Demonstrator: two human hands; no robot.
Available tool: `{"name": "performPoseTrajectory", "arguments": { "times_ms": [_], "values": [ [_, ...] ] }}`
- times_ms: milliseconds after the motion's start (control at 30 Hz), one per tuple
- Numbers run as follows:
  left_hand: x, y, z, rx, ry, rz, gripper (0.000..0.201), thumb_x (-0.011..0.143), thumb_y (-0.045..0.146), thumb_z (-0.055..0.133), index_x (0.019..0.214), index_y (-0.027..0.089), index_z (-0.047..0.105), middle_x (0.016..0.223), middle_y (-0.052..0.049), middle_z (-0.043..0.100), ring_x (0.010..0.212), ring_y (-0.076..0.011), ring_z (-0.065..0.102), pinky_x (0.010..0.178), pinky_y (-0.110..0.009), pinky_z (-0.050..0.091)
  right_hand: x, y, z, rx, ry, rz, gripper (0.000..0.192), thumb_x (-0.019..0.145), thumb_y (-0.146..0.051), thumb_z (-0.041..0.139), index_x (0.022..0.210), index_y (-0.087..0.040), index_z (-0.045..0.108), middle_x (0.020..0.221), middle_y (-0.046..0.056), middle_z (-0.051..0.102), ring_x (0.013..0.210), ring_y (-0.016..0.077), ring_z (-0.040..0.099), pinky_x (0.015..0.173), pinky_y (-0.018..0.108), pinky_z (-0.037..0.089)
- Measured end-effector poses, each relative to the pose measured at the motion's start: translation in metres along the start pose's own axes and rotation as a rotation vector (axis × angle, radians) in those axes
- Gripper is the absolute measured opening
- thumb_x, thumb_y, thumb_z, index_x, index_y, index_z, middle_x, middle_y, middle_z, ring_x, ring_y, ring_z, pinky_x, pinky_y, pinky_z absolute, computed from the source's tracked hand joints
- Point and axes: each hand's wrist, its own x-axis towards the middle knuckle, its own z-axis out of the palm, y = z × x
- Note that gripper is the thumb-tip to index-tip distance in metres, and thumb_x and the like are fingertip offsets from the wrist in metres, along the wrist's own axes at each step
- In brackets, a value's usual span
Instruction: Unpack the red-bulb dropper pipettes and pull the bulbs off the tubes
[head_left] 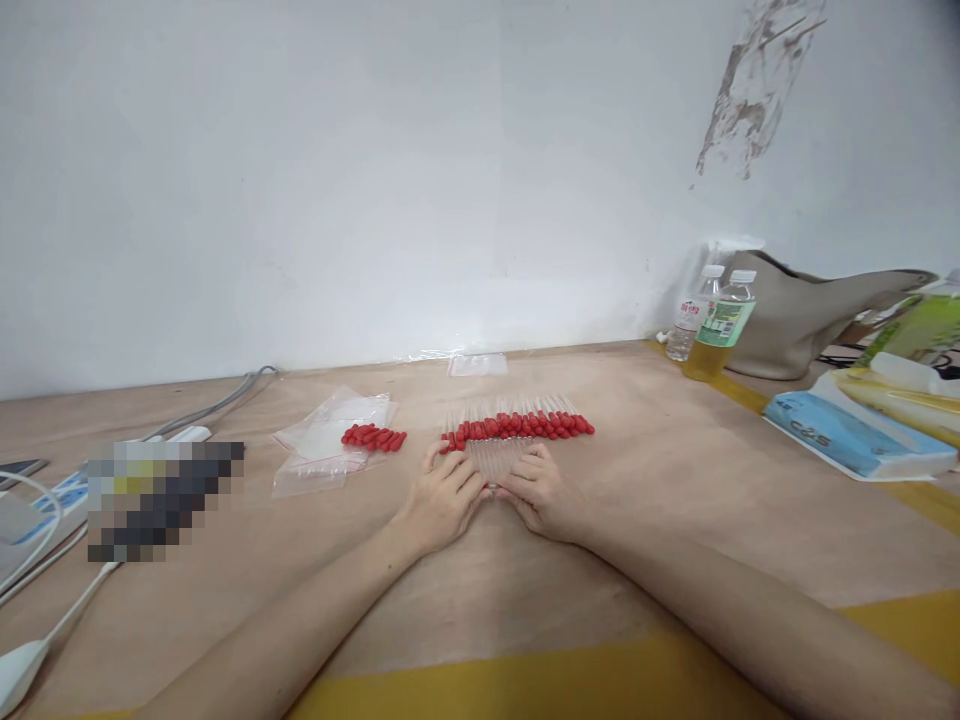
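Note:
My left hand (pixel 444 500) and my right hand (pixel 546 492) meet over the near end of a row of thin clear tubes (pixel 495 458) lying on the table. Both have curled fingers, with thumbs and fingertips pressed close together. A tiny reddish-grey bit shows between the thumbs; what they grip there is mostly hidden. Just beyond the hands lies a long row of clear droppers with red bulbs (pixel 525 425), their thin ends toward the wall. Left of my left hand, a small heap of loose red bulbs (pixel 373 438) rests on clear plastic bags (pixel 311 468).
A flat plastic packet (pixel 478 365) lies by the wall. To the right stand two bottles (pixel 712 330), a grey-brown container (pixel 787 320) and a blue tissue pack (pixel 840 430). Cables (pixel 217 405) and a blurred dark object (pixel 172 500) lie at left. Yellow tape (pixel 480 690) crosses the near table.

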Motion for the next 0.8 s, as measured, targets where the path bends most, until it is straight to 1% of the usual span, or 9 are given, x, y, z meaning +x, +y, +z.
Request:
{"name": "performPoseTrajectory", "arguments": {
  "times_ms": [167, 333, 533, 667, 800],
  "values": [
    [0.0, 0.001, -0.005, -0.044, -0.048, -0.004, 0.02, 0.086, 0.024, 0.039, 0.077, 0.017, 0.056, 0.07, -0.001, 0.059, 0.077, -0.0164, 0.049, 0.088, -0.042, 0.027, 0.001, -0.003, -0.002, -0.02, 0.033, -0.057, 0.024, 0.086, -0.017, 0.039, 0.07, -0.014, 0.056, 0.056, -0.003, 0.046, 0.054, 0.0081, 0.033, 0.072, 0.029, 0.027],
    [-0.004, 0.001, -0.005, -0.15, -0.09, -0.027, 0.022, 0.087, 0.022, 0.036, 0.076, 0.016, 0.054, 0.068, -0.001, 0.057, 0.07, -0.0143, 0.047, 0.082, -0.036, 0.031, 0.002, -0.005, -0.009, -0.076, 0.045, -0.141, 0.023, 0.087, -0.014, 0.038, 0.071, -0.014, 0.055, 0.055, -0.004, 0.045, 0.052, 0.007, 0.033, 0.071, 0.029, 0.026],
    [-0.009, 0.0, -0.008, -0.247, -0.15, -0.045, 0.026, 0.088, 0.022, 0.032, 0.074, 0.017, 0.054, 0.066, -0.001, 0.056, 0.068, -0.0142, 0.046, 0.077, -0.034, 0.031, -0.001, -0.002, -0.015, -0.174, 0.059, -0.27, 0.016, 0.086, -0.011, 0.04, 0.085, -0.013, 0.056, 0.057, -0.004, 0.048, 0.056, 0.0077, 0.037, 0.075, 0.03, 0.026],
    [-0.009, 0.001, -0.011, -0.31, -0.146, -0.043, 0.026, 0.088, 0.021, 0.032, 0.073, 0.017, 0.053, 0.065, -0.001, 0.056, 0.068, -0.0139, 0.046, 0.077, -0.033, 0.031, -0.003, -0.001, -0.017, -0.176, 0.041, -0.305, 0.019, 0.086, -0.009, 0.037, 0.09, -0.014, 0.056, 0.06, -0.003, 0.05, 0.057, 0.0083, 0.037, 0.075, 0.03, 0.027],
    [-0.015, -0.002, -0.009, -0.34, -0.143, -0.057, 0.026, 0.087, 0.021, 0.032, 0.071, 0.017, 0.052, 0.063, -0.001, 0.055, 0.068, -0.014, 0.045, 0.077, -0.033, 0.032, -0.006, 0.003, -0.021, -0.164, 0.033, -0.322, 0.024, 0.087, -0.008, 0.035, 0.095, -0.014, 0.056, 0.063, -0.002, 0.053, 0.058, 0.009, 0.039, 0.076, 0.03, 0.027]
  ]
}}
